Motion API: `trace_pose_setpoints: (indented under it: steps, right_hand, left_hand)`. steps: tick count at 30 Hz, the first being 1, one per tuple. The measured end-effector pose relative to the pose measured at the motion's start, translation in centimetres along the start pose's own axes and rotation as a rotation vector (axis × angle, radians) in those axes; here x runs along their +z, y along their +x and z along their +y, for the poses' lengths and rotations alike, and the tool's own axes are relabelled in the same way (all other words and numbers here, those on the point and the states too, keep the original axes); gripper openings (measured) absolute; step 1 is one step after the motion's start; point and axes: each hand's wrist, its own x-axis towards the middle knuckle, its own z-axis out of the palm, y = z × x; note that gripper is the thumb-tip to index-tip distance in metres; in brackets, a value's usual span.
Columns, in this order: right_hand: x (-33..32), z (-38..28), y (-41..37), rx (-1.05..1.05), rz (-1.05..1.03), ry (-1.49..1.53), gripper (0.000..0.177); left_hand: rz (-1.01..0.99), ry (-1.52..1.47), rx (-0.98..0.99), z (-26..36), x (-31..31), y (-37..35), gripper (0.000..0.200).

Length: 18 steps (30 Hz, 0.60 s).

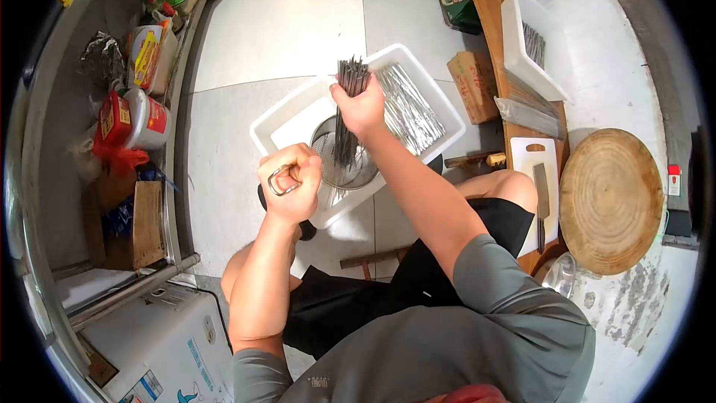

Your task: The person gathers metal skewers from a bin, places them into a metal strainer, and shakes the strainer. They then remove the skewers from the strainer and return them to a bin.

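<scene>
My right hand [362, 108] is wrapped around a thick bundle of dark metal skewers [346, 130], which stand nearly upright with their lower ends over a round mesh strainer [364, 172]. Closed in a fist, my left hand [291, 183] grips the strainer's handle [279, 180], whose metal loop end sticks out of the fist. The strainer is over a white plastic tub [453, 121] on the floor. Many shiny skewers [410, 112] lie in the tub's right side. Whether the held skewers touch the mesh cannot be made out.
On the right, a wooden bench holds a white bin [548, 67] with skewers, a cutting board [526, 151] with a cleaver [541, 201], and a round wooden block [611, 201]. Shelves with tubs [149, 123] and bags line the left. A white box [168, 343] sits lower left.
</scene>
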Motion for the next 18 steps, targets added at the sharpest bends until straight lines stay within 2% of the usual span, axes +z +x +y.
trace_pose_setpoints:
  steps: [4, 8, 11, 13, 15, 18]
  right_hand:
    - [0.3, 0.5, 0.5, 0.095, -0.144, 0.105, 0.021]
    - [0.5, -0.3, -0.1, 0.166, -0.128, 0.119, 0.020]
    - [0.2, -2.3, -0.9, -0.012, -0.046, 0.027, 0.021]
    - [-0.3, -4.9, -1.4, 0.064, -0.006, -0.145, 0.019]
    - [-1.3, -3.5, -0.8, 0.063, -0.138, 0.032, 0.016]
    - [-1.7, -3.1, -0.3, -0.046, -0.223, 0.087, 0.012]
  left_hand:
    - [-0.003, 0.002, -0.002, 0.0, -0.4, 0.1, 0.024]
    - [0.049, 0.034, -0.035, -0.5, -1.1, 0.4, 0.024]
    - [0.080, 0.264, -0.089, -0.1, -1.5, 0.8, 0.023]
    - [0.136, 0.395, -0.080, 0.2, -1.5, 1.1, 0.024]
    - [0.167, 0.184, -0.042, 0.9, -0.8, 1.3, 0.024]
    - [0.093, 0.207, -0.042, 1.6, -1.0, 1.2, 0.017]
